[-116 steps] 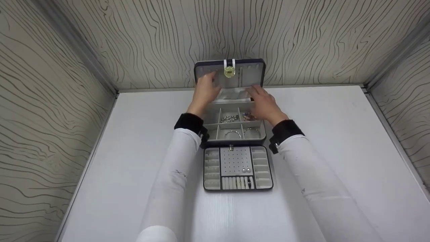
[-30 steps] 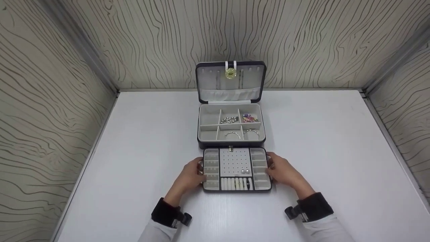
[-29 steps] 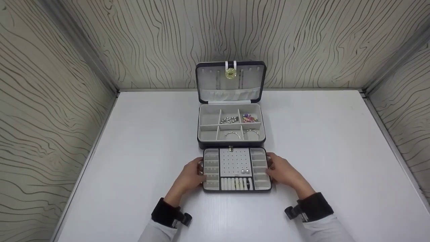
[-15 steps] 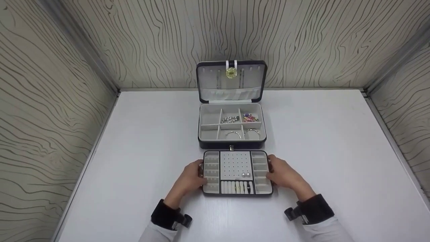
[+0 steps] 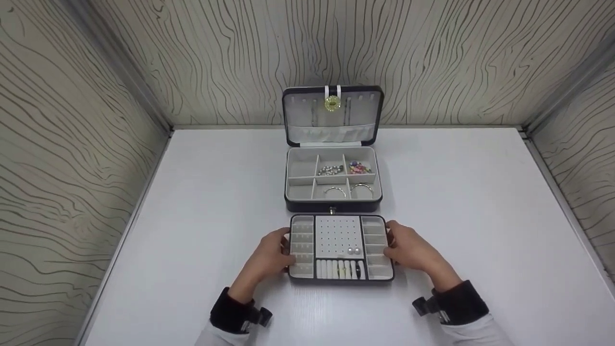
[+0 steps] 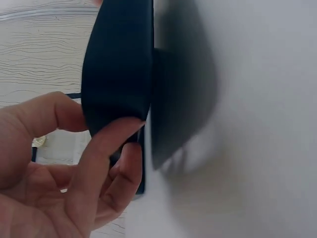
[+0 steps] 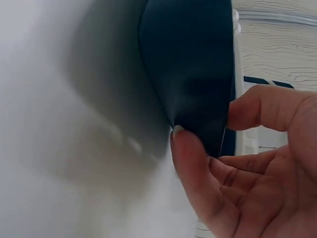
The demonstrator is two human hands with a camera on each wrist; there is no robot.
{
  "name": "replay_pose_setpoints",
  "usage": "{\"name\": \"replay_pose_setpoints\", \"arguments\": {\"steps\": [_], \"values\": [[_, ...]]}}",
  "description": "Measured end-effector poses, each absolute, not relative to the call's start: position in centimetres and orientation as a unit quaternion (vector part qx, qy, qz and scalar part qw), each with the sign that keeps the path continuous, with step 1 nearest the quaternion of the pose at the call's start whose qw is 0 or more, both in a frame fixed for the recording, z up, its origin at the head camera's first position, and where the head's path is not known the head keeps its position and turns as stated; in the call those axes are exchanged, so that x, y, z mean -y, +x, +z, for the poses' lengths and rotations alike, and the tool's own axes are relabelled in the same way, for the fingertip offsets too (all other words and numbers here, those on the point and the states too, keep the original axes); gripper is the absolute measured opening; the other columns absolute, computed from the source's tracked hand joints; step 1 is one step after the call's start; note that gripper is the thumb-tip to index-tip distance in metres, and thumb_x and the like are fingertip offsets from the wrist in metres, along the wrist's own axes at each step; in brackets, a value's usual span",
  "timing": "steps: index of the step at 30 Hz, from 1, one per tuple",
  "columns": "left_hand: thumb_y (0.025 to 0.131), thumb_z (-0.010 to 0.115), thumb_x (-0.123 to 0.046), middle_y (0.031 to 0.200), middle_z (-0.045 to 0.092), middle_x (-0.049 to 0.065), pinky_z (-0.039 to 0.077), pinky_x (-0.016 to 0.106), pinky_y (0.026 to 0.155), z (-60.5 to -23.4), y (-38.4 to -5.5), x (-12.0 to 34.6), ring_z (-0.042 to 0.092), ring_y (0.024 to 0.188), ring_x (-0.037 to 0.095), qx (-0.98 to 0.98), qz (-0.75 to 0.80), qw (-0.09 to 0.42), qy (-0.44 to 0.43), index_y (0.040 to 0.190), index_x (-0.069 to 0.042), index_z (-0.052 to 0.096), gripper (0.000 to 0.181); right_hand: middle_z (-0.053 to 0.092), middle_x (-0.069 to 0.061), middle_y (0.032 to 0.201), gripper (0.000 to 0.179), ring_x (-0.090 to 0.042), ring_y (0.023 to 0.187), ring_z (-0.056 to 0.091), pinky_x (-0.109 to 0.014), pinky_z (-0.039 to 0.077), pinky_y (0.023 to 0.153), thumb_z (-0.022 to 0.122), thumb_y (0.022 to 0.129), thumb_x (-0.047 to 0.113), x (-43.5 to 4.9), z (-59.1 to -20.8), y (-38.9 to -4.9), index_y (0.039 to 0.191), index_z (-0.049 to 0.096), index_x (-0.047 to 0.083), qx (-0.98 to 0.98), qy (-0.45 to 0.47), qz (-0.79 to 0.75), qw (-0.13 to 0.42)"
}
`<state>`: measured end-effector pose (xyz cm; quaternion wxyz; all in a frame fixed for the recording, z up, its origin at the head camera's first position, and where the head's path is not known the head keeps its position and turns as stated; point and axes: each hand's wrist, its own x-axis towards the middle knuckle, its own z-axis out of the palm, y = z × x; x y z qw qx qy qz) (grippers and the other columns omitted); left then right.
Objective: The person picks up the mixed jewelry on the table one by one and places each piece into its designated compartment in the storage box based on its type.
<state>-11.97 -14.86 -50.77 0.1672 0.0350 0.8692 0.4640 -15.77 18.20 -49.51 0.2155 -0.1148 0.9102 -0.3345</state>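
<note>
A shallow dark-blue jewelry tray [image 5: 337, 235] lies before me in the head view, with side compartments, a perforated panel bearing two pearl earrings [image 5: 353, 251], and ring rolls with a few rings along its front. My left hand [image 5: 269, 254] grips the left side, thumb over the rim. On the right side my right hand [image 5: 411, 250] pinches it the same way. Both wrist views show the tray's dark outer wall [image 6: 119, 64] between thumb and fingers, a shadow falling on the table beside it. Behind stands the jewelry box [image 5: 300, 185], lid [image 5: 331, 117] raised.
Inside the box's divided sections lie a silvery beaded string [image 5: 330, 170], a colourful beaded string [image 5: 359, 167] and two bangles [image 5: 335, 192]. Necklaces hang in the lid under a gold clasp [image 5: 332, 103]. The white table [image 5: 221, 192] ends at wood-patterned walls [image 5: 230, 62].
Both hands have come down from the open box to the tray's sides and taken hold of it. Over the last second the tray has shifted slightly towards me, away from the box.
</note>
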Motion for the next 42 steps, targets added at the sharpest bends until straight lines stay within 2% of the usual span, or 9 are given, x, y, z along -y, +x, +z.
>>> {"name": "replay_pose_setpoints", "arguments": {"steps": [9,16,20,25,32,39,42], "values": [[0.07,0.068,0.005,0.087,0.057,0.01,0.05,0.03,0.055,-47.7,-13.8,14.8,0.055,0.071,0.018,-0.877,0.461,0.128,0.037,0.134,0.01,0.049,0.068,0.061,-0.011,0.087,0.043,-0.021,0.074,0.059,-0.032,0.053,0.057,0.062,0.08,-0.001,-18.2,-46.1,-17.6,0.119,0.049,-0.011,-0.913,-0.14,-0.333,0.191],[0.071,0.069,0.004,0.088,0.059,0.01,0.053,0.03,0.056,-45.1,-16.7,15.0,0.057,0.071,0.018,-0.879,0.463,0.111,0.033,0.137,0.011,0.047,0.07,0.061,-0.019,0.095,0.05,-0.025,0.079,0.064,-0.033,0.055,0.057,0.061,0.083,0.001,-18.1,-43.9,-21.1,0.127,0.045,-0.013,-0.907,-0.149,-0.345,0.189],[0.072,0.069,0.003,0.086,0.06,0.01,0.052,0.03,0.055,-43.7,-18.8,15.2,0.057,0.07,0.019,-0.883,0.458,0.097,0.03,0.136,0.007,0.051,0.067,0.062,-0.023,0.099,0.053,-0.028,0.081,0.066,-0.032,0.056,0.057,0.06,0.084,0.002,-17.9,-43.1,-23.2,0.131,0.041,-0.014,-0.908,-0.149,-0.346,0.183],[0.072,0.068,0.001,0.089,0.062,0.011,0.052,0.028,0.056,-42.4,-21.4,15.2,0.058,0.07,0.019,-0.893,0.441,0.088,0.016,0.139,0.004,0.05,0.069,0.062,-0.025,0.101,0.053,-0.027,0.078,0.066,-0.032,0.056,0.057,0.06,0.085,0.003,-17.7,-42.3,-25.4,0.132,0.041,-0.013,-0.914,-0.143,-0.344,0.163],[0.075,0.068,-0.001,0.096,0.063,0.013,0.055,0.028,0.056,-42.1,-24.5,14.8,0.064,0.069,0.02,-0.897,0.435,0.084,-0.011,0.141,0.005,0.047,0.07,0.061,-0.027,0.104,0.057,-0.034,0.076,0.067,-0.033,0.056,0.058,0.06,0.086,0.007,-17.5,-41.6,-28.2,0.136,0.04,-0.012,-0.921,-0.128,-0.337,0.147],[0.074,0.069,-0.001,0.094,0.067,0.013,0.056,0.029,0.058,-43.6,-26.2,14.8,0.066,0.072,0.021,-0.895,0.439,0.066,-0.032,0.134,0.004,0.053,0.062,0.063,-0.025,0.102,0.057,-0.021,0.065,0.063,-0.029,0.052,0.056,0.059,0.085,0.007,-17.4,-43.0,-30.2,0.135,0.042,-0.011,-0.923,-0.128,-0.334,0.142],[0.074,0.069,-0.002,0.094,0.068,0.013,0.055,0.032,0.062,-44.3,-26.4,14.8,0.066,0.076,0.022,-0.902,0.427,0.061,-0.035,0.132,0.004,0.056,0.06,0.063,-0.025,0.102,0.056,-0.02,0.064,0.062,-0.029,0.051,0.056,0.059,0.085,0.007,-17.3,-43.8,-30.8,0.135,0.043,-0.012,-0.923,-0.128,-0.334,0.143]]}}
